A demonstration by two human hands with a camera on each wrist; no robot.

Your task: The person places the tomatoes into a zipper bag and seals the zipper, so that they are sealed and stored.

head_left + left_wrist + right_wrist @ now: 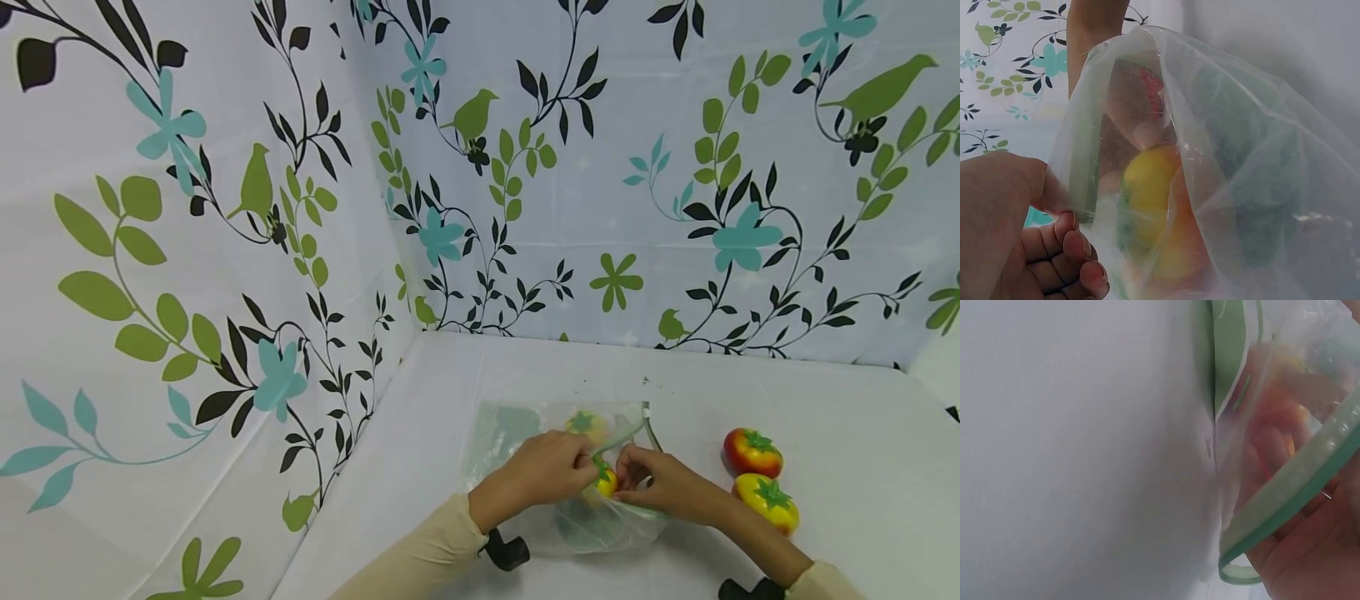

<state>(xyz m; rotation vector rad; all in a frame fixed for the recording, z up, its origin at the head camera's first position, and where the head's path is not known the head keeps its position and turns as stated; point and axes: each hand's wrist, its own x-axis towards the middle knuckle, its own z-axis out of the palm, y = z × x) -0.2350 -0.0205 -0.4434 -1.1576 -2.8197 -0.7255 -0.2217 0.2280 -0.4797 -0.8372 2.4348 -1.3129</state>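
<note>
A clear zip bag (502,442) with a green closure strip (1300,503) lies on the white table, its mouth held apart. My left hand (551,468) pinches the bag's rim between thumb and index finger, the other fingers curled below. Inside the mouth, my right hand (663,483) grips a yellow-and-red toy tomato (1150,187) with a green star-shaped top. Through the plastic its fingers look curled about the tomato, partly blurred in the right wrist view. Another toy tomato (587,423) shows through the bag farther back.
Two more toy tomatoes, one red-orange (752,452) and one yellow (767,502), sit right of the bag beside my right forearm. A cloth printed with leaves and birds (615,208) hangs behind and to the left of the table (862,467).
</note>
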